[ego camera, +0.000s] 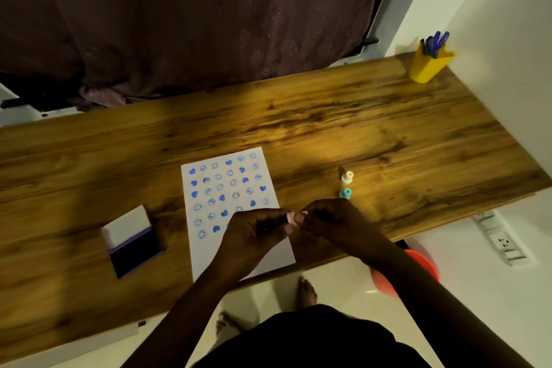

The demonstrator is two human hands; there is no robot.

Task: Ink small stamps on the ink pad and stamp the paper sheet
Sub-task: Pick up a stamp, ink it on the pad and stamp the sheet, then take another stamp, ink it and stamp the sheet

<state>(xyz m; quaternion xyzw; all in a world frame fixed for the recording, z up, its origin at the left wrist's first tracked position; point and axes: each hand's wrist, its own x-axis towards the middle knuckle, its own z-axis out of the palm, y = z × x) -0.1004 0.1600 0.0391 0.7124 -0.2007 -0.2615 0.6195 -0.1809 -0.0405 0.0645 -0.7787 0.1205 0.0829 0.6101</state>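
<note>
A white paper sheet (230, 188) lies on the wooden table (358, 128), covered with several blue heart and smiley prints. My left hand (257, 230) and my right hand (331, 218) meet above the sheet's right edge, both pinching a small pink stamp (294, 216) between their fingertips. To the left sits the open ink pad (136, 249), dark blue with its white lid raised. A cream stamp (347, 177) and a teal stamp (346, 193) stand upright just right of the sheet, behind my right hand.
A yellow cup (428, 64) with blue pens stands at the table's far right corner by the white wall. A dark curtain hangs behind the table. Under the table's near edge are my bare feet, an orange tub (418, 266) and a wall socket (504, 243).
</note>
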